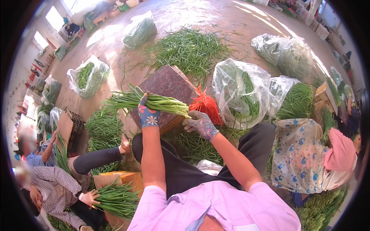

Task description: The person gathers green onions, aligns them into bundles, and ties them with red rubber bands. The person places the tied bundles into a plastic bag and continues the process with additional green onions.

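Observation:
My left hand (148,112), in a blue flowered glove, is closed around a bunch of long green leafy stalks (164,104), held level above a dark square board (170,83). The pale cut ends point right, the green leaf tips left. My right hand (199,122), in a grey-purple patterned glove, is at the pale ends, its thumb and fingertips close to a stalk there; whether they pinch it is not clear. A bundle of red ties (205,105) lies at the board's right edge. Loose green stalks (196,145) lie below the board, between my knees.
Beyond the board is a heap of loose greens (188,50). An open clear plastic bag of greens (241,92) stands at the right, beside stacked greens (297,101). At the lower left a co-worker's gloved hand (90,198) touches greens near a yellow box (130,179). More stacked greens (104,130) lie left.

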`<state>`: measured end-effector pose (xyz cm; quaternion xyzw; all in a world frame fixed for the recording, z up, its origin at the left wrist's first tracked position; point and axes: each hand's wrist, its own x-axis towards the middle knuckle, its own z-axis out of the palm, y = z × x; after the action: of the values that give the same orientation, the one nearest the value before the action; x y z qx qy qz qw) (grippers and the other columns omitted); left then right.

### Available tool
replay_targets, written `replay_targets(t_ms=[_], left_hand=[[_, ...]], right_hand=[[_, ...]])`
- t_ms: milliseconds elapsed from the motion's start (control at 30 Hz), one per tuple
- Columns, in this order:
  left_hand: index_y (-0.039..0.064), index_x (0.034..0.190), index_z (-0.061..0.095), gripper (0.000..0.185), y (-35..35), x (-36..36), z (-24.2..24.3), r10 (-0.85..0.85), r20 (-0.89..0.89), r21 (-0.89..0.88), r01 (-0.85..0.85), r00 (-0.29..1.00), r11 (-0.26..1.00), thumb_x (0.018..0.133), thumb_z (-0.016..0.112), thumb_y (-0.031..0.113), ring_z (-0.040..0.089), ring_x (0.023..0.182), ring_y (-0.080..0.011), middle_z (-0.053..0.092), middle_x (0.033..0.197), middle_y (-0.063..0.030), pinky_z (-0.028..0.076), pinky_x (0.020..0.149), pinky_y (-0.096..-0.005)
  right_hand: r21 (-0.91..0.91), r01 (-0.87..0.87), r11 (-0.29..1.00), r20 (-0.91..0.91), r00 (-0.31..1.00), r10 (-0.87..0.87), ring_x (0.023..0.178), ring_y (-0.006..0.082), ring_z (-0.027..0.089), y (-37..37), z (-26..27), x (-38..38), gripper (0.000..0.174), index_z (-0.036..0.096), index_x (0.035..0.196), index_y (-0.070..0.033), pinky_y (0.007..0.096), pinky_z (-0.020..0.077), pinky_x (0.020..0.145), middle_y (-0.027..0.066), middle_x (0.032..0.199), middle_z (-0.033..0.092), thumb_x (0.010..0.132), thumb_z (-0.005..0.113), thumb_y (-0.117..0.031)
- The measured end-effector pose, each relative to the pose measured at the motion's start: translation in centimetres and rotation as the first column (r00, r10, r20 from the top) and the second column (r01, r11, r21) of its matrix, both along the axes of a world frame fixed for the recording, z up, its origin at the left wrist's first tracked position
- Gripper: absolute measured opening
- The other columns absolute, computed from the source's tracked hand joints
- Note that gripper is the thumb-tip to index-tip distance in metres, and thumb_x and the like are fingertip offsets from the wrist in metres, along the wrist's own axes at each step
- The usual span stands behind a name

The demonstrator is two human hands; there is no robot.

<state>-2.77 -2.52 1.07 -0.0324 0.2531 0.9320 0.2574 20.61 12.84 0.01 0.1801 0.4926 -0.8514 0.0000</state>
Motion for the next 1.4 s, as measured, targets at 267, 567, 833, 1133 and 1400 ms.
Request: replay_targets(t_ms=[267, 567, 833, 1133, 1400], left_hand=[[0.007, 0.101, 0.071, 0.010, -0.6, -0.3, -0.3, 0.017, -0.056, 0.035, -0.015, 0.998, 0.999, 0.097, 0.066, 0.013, 0.070, 0.089, -0.0240, 0.074, 0.098, -0.0092, 0.058, 0.086, -0.0436], [0.009, 0.105, 0.070, 0.013, 0.5, 0.4, -3.3, 0.158, -0.156, -0.194, -0.187, 0.975, 0.963, 0.099, 0.064, 0.019, 0.069, 0.092, -0.0262, 0.072, 0.099, -0.0082, 0.057, 0.085, -0.0443], [0.009, 0.103, 0.069, 0.012, 1.1, 1.2, -2.0, 0.110, 0.025, -0.126, -0.106, 0.994, 0.986, 0.101, 0.062, 0.018, 0.070, 0.092, -0.0253, 0.073, 0.099, -0.0098, 0.058, 0.088, -0.0422], [0.011, 0.104, 0.070, 0.009, -2.0, -2.2, -2.8, 0.226, -0.051, 0.012, -0.225, 0.973, 0.974, 0.097, 0.068, 0.017, 0.069, 0.090, -0.0233, 0.072, 0.098, -0.0063, 0.058, 0.084, -0.0422], [0.006, 0.111, 0.070, 0.016, 0.7, 0.7, -0.9, 0.067, -0.047, -0.001, -0.067, 0.997, 0.998, 0.098, 0.066, 0.015, 0.070, 0.097, -0.0256, 0.073, 0.104, -0.0105, 0.058, 0.088, -0.0435]], right_hand=[[0.892, -0.061, 0.447, 0.063, 0.998, 0.012, 0.102, 0.0283, 0.072, 3.5, -7.1, 6.0, 0.049, 0.064, 0.129, -0.001, 0.0373, 0.0563, 0.092, 0.0159, 0.108, 0.075, 0.088, 0.079, -0.024], [0.564, 0.122, 0.817, 0.087, 0.975, -0.206, 0.070, 0.0111, 0.068, -2.4, 6.7, 0.3, 0.023, 0.074, 0.108, -0.001, 0.0268, 0.0554, 0.062, 0.0053, 0.090, 0.075, 0.093, 0.076, -0.018], [-0.129, 0.353, 0.927, -0.028, 0.933, -0.360, 0.062, 0.0091, 0.065, -1.1, 1.0, -1.3, 0.018, 0.071, 0.109, -0.003, 0.0229, 0.0513, 0.051, 0.0052, 0.086, 0.073, 0.098, 0.071, -0.017], [0.185, 0.879, 0.440, -0.163, 0.469, -0.868, 0.058, 0.0089, 0.054, 7.1, -5.0, 9.6, 0.015, 0.070, 0.090, -0.007, 0.0261, 0.0468, 0.050, 0.0005, 0.073, 0.062, 0.099, 0.070, -0.020], [0.675, 0.277, 0.684, -0.076, 0.948, -0.309, 0.103, 0.0231, 0.072, 3.3, -2.7, 5.0, 0.039, 0.070, 0.121, -0.001, 0.0347, 0.0534, 0.094, 0.0162, 0.108, 0.076, 0.093, 0.075, -0.028]])
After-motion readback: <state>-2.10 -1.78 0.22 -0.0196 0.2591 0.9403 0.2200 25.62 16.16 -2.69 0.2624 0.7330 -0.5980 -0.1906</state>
